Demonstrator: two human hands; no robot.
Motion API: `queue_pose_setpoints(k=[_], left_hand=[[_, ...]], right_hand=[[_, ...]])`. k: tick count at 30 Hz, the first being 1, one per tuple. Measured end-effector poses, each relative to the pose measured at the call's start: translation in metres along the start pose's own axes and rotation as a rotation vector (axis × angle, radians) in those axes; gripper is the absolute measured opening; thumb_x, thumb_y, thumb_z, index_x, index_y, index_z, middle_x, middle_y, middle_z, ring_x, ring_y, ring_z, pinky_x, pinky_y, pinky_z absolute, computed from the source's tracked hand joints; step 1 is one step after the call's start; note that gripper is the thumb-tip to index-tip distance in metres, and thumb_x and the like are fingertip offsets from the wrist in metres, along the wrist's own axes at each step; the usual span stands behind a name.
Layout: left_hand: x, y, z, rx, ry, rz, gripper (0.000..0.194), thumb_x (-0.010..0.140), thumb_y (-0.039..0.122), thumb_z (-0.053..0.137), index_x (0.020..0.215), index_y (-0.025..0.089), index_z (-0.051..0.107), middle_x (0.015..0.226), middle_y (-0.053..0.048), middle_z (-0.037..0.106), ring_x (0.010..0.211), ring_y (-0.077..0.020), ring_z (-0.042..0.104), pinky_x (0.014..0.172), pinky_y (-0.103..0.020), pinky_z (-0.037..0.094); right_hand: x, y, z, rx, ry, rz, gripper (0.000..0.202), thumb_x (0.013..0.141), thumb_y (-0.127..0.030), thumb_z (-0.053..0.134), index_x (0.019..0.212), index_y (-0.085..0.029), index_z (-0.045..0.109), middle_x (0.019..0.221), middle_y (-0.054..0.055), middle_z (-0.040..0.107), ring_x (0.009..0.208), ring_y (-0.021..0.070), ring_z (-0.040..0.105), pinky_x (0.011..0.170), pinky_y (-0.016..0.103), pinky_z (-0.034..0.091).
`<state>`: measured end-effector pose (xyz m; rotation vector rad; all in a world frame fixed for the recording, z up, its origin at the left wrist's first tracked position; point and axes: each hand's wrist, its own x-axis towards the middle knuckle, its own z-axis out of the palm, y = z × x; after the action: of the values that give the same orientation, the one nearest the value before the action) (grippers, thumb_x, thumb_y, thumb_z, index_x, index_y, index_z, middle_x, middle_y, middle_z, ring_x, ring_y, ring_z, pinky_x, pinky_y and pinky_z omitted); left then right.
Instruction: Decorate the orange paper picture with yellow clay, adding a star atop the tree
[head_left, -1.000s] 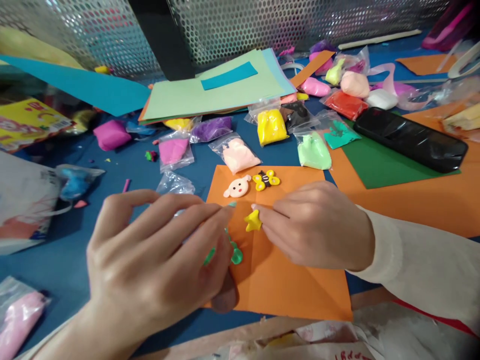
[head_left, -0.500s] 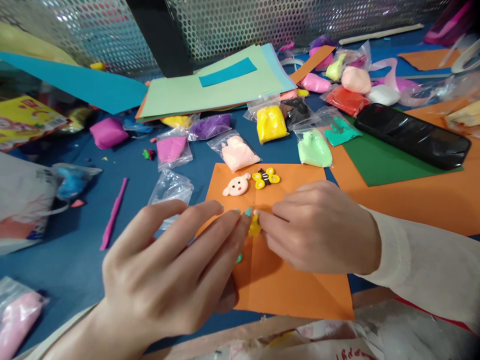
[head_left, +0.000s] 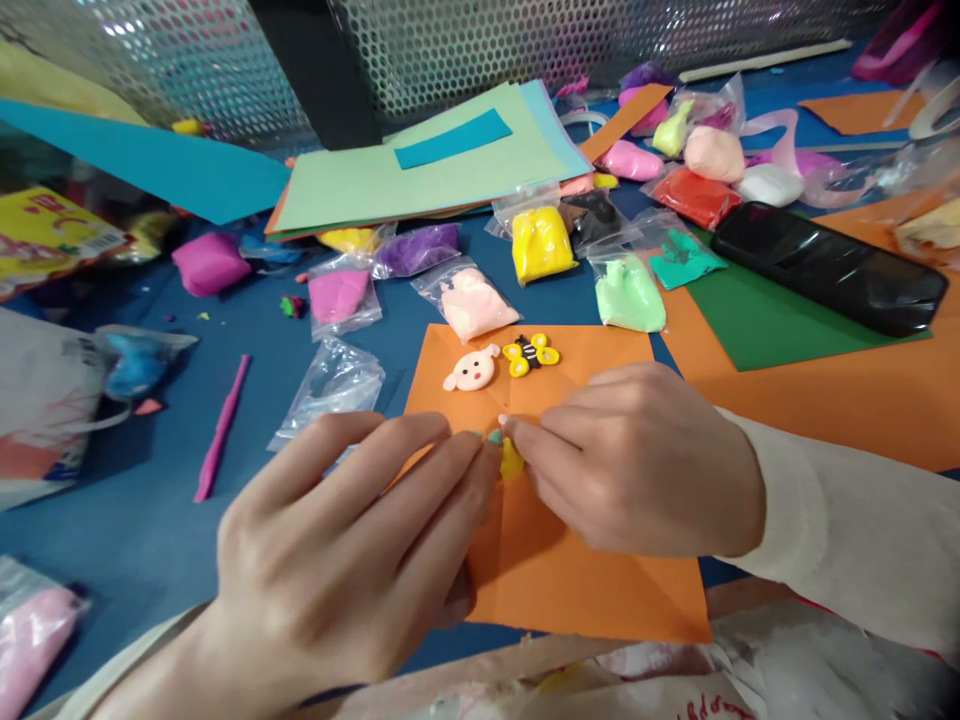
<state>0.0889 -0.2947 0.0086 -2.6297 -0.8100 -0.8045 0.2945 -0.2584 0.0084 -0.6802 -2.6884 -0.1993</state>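
A small yellow clay piece (head_left: 511, 460) lies between my fingertips over the orange paper (head_left: 585, 590), partly covered by them. My left hand (head_left: 352, 540) has its fingers drawn together, its teal-nailed fingertips against the left side of the piece; its thumb is mostly hidden. From the right, my right hand (head_left: 637, 460) pinches at the same piece with curled fingers. A tiny pink spot shows at its fingertip; whether it is clay or a nail, I cannot tell. Just beyond, a pale pink clay animal face (head_left: 474, 370) and a yellow-and-black clay bee (head_left: 531, 354) rest on the paper.
Bagged clay surrounds the paper, including yellow (head_left: 543, 245), light green (head_left: 630, 293) and pale pink (head_left: 474, 302). Left lies a magenta modelling tool (head_left: 223, 430). A black case (head_left: 829, 268) sits at right; stacked paper sheets (head_left: 352, 190) lie before a perforated metal panel (head_left: 487, 50).
My left hand has shifted slightly right and down, its fingers closer together. The right hand stays almost in place, still at the yellow clay piece.
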Motion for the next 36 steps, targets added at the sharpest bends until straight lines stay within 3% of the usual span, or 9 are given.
queue_pose_setpoints(k=[4,8,11,25,31,36], left_hand=[[0.007,0.002,-0.001,0.158,-0.063,0.076,0.017,0.077,0.029,0.047,0.083,0.02,0.06,0.071,-0.002,0.066,0.074,-0.0234,0.062,0.057,-0.04,0.046],[0.011,0.003,0.0,0.127,-0.045,-0.084,0.006,0.081,0.021,0.052,0.081,0.021,0.058,0.069,0.0,0.065,0.074,-0.0207,0.059,0.055,-0.036,0.043],[0.011,0.002,0.005,0.093,0.0,-0.172,0.01,0.08,0.012,0.057,0.08,0.022,0.056,0.067,0.003,0.063,0.068,-0.0167,0.056,0.053,-0.033,0.039],[0.008,-0.001,0.004,0.065,-0.048,-0.094,0.011,0.077,0.012,0.054,0.08,0.021,0.057,0.068,0.001,0.062,0.073,-0.0193,0.057,0.057,-0.035,0.042],[0.012,0.001,-0.003,-0.027,-0.043,-0.234,0.025,0.075,0.019,0.051,0.099,0.025,0.058,0.078,0.0,0.066,0.075,-0.0211,0.06,0.062,-0.04,0.046],[0.012,-0.008,0.003,-0.151,-0.139,-0.139,0.022,0.085,0.025,0.053,0.106,0.021,0.056,0.092,-0.003,0.066,0.084,-0.0198,0.06,0.067,-0.037,0.047]], right_hand=[[0.001,0.001,0.001,0.015,0.006,0.005,0.019,0.074,-0.01,0.053,0.056,-0.017,0.053,0.046,-0.002,0.048,0.04,0.0125,0.042,0.041,0.028,0.018],[0.0,0.003,0.0,0.039,0.05,0.01,0.013,0.076,-0.012,0.053,0.065,-0.015,0.06,0.049,-0.001,0.055,0.042,0.0141,0.048,0.04,0.029,0.019],[-0.001,0.003,0.001,0.038,0.07,0.017,0.015,0.079,-0.014,0.052,0.068,-0.014,0.062,0.05,-0.001,0.056,0.043,0.0134,0.048,0.042,0.029,0.02],[-0.002,0.007,0.001,0.05,-0.004,-0.012,0.014,0.079,-0.011,0.053,0.069,-0.016,0.062,0.049,-0.002,0.054,0.042,0.0141,0.046,0.042,0.029,0.018],[-0.002,0.007,0.001,0.08,-0.022,0.042,0.022,0.084,-0.015,0.048,0.064,-0.017,0.057,0.048,-0.002,0.051,0.043,0.0118,0.038,0.046,0.029,0.018],[-0.001,0.008,0.002,0.103,0.006,0.063,0.026,0.084,-0.016,0.049,0.058,-0.017,0.052,0.047,-0.002,0.05,0.043,0.0102,0.034,0.047,0.028,0.018]])
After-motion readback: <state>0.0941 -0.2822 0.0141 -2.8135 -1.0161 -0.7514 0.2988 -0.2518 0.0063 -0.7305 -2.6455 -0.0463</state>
